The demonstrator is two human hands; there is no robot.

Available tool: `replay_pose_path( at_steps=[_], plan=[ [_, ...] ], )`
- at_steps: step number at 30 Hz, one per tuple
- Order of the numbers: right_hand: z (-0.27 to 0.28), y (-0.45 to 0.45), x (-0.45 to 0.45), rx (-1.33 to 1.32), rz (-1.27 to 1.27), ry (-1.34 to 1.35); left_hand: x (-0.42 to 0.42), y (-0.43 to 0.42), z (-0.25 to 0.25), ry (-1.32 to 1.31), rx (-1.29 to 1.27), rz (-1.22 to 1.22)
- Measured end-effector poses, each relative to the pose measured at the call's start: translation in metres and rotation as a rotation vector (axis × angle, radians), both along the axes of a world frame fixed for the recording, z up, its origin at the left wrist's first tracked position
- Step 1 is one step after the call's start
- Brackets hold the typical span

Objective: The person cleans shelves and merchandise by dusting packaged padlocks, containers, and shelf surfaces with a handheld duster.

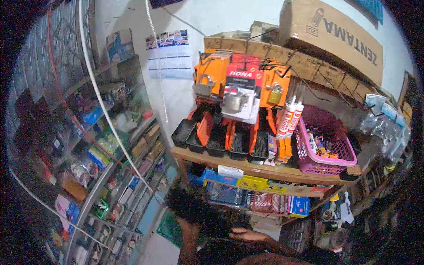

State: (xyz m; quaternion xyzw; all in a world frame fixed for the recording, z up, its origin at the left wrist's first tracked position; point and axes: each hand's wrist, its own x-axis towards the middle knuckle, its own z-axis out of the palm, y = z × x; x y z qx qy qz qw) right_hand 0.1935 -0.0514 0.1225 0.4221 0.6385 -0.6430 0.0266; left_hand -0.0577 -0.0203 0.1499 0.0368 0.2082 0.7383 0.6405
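A dark, bushy thing [190, 205] fills the lower middle of the view; poor light hides what it is. My left hand [189, 229] comes up from below against it, its fingers lost in the dark. From the lower right, my right hand [250, 234] points left, with its fingers pressed together beside the dark mass. Whatever lies between those fingers is hidden. Behind both hands is a low shelf with blue and yellow boxes [247, 183] and a blue-ended box [299, 206].
A wooden shelf [260, 168] carries black bins [216, 143], a pink basket [327, 164] of small packets and white sealant tubes [289, 119]. Padlock packs [238, 90] hang above. At left stands a glass display case [110, 176]; a white cable [99, 95] crosses in front.
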Motion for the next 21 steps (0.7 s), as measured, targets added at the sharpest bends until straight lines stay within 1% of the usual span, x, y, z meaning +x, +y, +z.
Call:
replay_pose_path(
  at_steps=[1, 3, 5, 6, 7, 9, 11, 12, 13, 14, 16, 17, 20, 21],
  plan=[
    [0.017, -0.003, -0.005, -0.050, -0.061, 0.001, -0.004, -0.002, -0.007, 0.009, -0.019, 0.003],
    [0.018, -0.005, -0.007, 0.069, -0.055, 0.061, -0.010, -0.006, -0.019, 0.039, -0.066, 0.009],
    [0.012, -0.006, -0.010, 0.112, -0.116, 0.125, -0.014, -0.010, -0.028, 0.069, -0.109, 0.014],
    [-0.002, -0.001, -0.013, 0.094, -0.181, 0.156, -0.015, -0.011, -0.031, 0.070, -0.120, 0.015],
    [-0.017, 0.002, -0.015, 0.074, -0.245, 0.187, -0.015, -0.012, -0.031, 0.036, -0.090, -0.001],
    [-0.016, 0.000, -0.018, 0.079, -0.327, 0.276, -0.016, -0.010, -0.029, -0.031, -0.033, -0.030],
    [0.003, 0.000, -0.025, 0.233, -0.282, 0.211, -0.019, -0.001, -0.020, -0.099, 0.021, -0.047],
    [0.006, -0.001, -0.028, 0.238, -0.279, 0.165, -0.020, 0.001, -0.017, -0.138, 0.045, -0.053],
    [0.009, -0.002, -0.030, 0.243, -0.275, 0.118, -0.021, 0.002, -0.013, -0.033, 0.104, -0.006],
    [-0.009, -0.002, -0.024, 0.271, -0.186, 0.149, -0.021, 0.003, -0.009, 0.071, 0.156, 0.037],
    [-0.067, 0.000, -0.004, 0.306, -0.010, 0.218, -0.021, -0.002, 0.000, 0.114, 0.147, 0.065],
    [-0.077, -0.001, 0.005, 0.396, 0.024, 0.347, -0.022, -0.003, 0.010, 0.056, 0.100, 0.060],
    [-0.075, -0.005, -0.013, 0.218, -0.369, 0.240, -0.032, 0.000, 0.037, -0.114, -0.006, 0.056],
    [-0.075, -0.007, -0.009, 0.144, -0.342, 0.266, -0.035, -0.001, 0.038, -0.174, -0.037, 0.051]
  ],
)
